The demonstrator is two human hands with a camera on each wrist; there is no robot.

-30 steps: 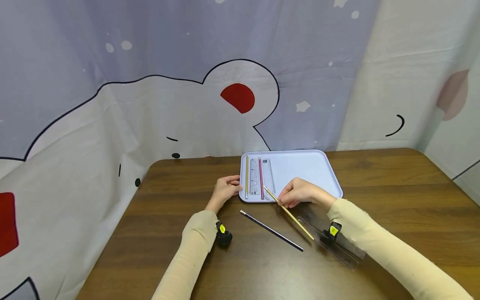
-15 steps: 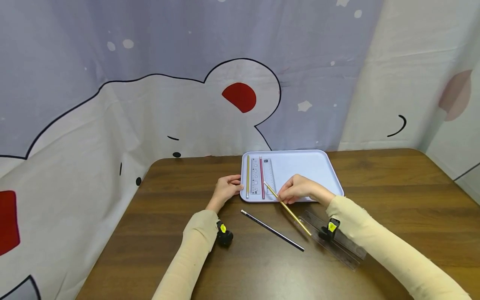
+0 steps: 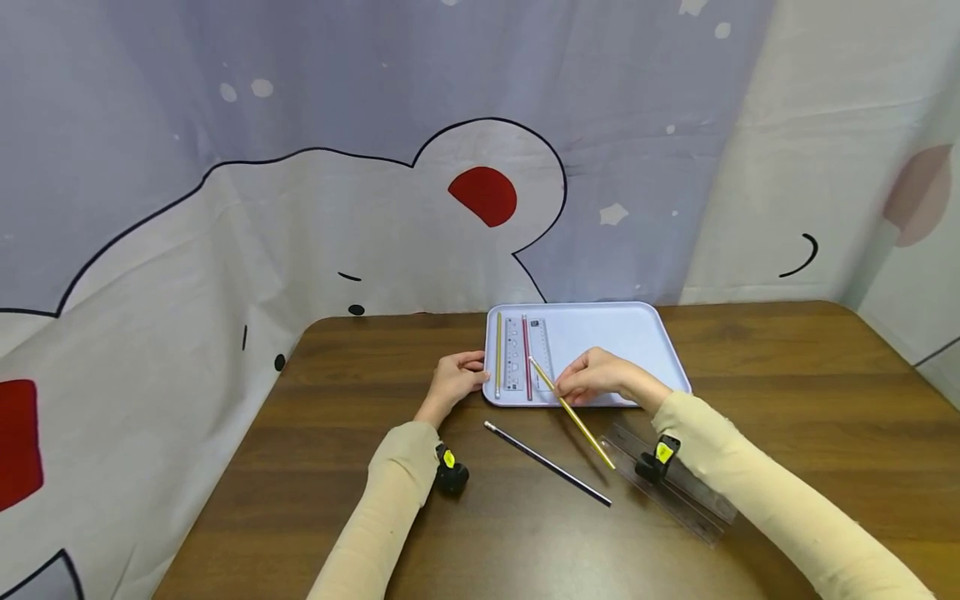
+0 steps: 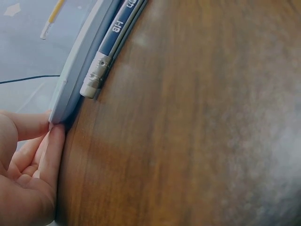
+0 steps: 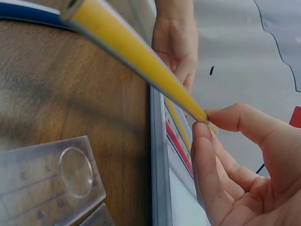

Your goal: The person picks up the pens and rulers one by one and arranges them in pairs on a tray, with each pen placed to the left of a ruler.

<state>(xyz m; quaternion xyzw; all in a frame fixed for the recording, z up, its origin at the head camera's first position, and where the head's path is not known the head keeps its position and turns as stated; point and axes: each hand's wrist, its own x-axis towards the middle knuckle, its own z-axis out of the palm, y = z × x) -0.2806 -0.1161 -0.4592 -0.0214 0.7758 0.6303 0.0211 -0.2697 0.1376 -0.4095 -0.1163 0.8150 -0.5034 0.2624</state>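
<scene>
My right hand pinches a yellow pencil between thumb and fingertips, over the tray's near edge. The pencil slants, its eraser end over the tray and its other end above the table. My left hand grips the left rim of the white tray; in the left wrist view the thumb lies on one side of the rim, fingers on the other. Inside the tray, side by side, lie another yellow pencil, a clear ruler, a red pencil and a second clear ruler.
A dark blue pencil lies slanted on the wooden table in front of the tray. Clear rulers lie on the table under the right wrist. A patterned curtain hangs behind the table.
My right hand has lifted the yellow pencil slightly, its eraser end shifting farther over the tray and its lower end rising. My left hand keeps its grip on the rim.
</scene>
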